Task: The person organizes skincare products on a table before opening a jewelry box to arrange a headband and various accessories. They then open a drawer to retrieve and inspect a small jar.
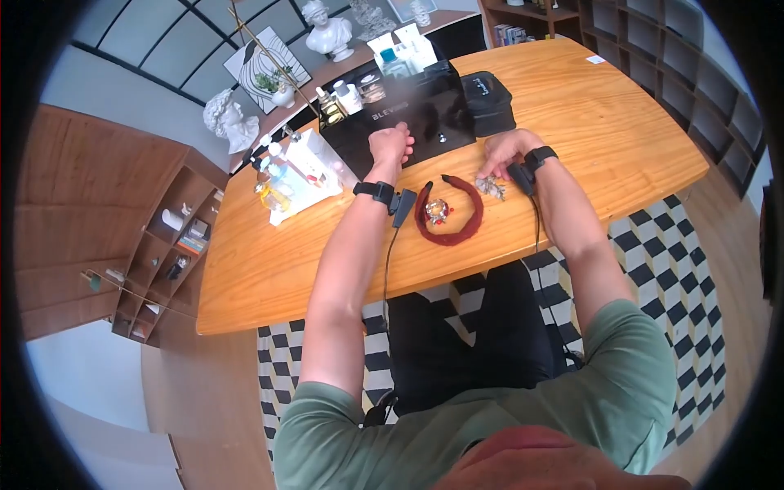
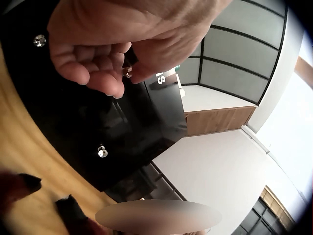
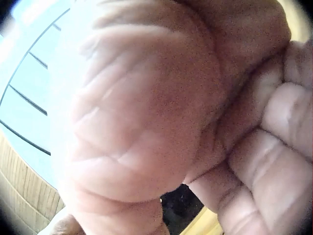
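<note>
In front of a black glossy box (image 1: 425,106), my left hand (image 1: 392,145) has its fingers curled. The left wrist view shows thumb and forefinger pinching a small shiny knob (image 2: 127,72), partly hidden by the fingers. Two clear faceted knobs (image 2: 102,152) sit lower on the box front. My right hand (image 1: 508,151) pinches a silver leaf-shaped ornament (image 1: 491,189) at the table surface, right of a dark red headband (image 1: 465,233). Jewelry with red beads (image 1: 438,212) lies inside the headband's curve. The right wrist view shows mostly my palm (image 3: 142,107), which hides the fingertips.
Bottles (image 1: 347,96) stand in the box's top. A black pouch (image 1: 487,102) lies to its right. At the left, several bottles (image 1: 278,184) stand on a white tray (image 1: 306,204). Cables run from both wrists over the wooden table's (image 1: 572,98) front edge.
</note>
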The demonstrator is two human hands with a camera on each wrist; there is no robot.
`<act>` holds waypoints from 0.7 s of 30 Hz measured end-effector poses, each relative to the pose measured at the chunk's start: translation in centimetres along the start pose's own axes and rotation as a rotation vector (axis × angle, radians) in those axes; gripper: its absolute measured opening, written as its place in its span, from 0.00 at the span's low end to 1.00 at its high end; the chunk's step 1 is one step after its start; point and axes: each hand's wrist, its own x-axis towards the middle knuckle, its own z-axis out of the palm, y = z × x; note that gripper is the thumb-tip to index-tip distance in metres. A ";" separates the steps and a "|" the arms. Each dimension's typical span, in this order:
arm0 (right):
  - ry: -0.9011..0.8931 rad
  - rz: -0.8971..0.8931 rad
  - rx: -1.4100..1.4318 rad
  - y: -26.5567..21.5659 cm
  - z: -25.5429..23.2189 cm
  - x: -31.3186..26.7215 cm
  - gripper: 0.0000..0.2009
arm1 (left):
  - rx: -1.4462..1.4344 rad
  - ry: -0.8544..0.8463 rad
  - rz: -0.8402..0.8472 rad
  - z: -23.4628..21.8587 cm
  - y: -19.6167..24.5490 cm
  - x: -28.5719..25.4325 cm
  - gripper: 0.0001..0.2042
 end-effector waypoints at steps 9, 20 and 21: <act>-0.012 0.006 -0.035 0.5 -0.3 1.0 0.25 | -0.069 0.096 0.105 0.5 -1.1 -1.7 0.12; -0.029 -0.043 0.053 0.9 -0.2 0.5 0.21 | -0.154 0.005 0.126 -1.0 -3.5 -8.6 0.13; -0.016 -0.050 0.084 0.9 -0.1 0.4 0.21 | -0.243 -0.035 0.100 -1.0 -4.1 -8.8 0.14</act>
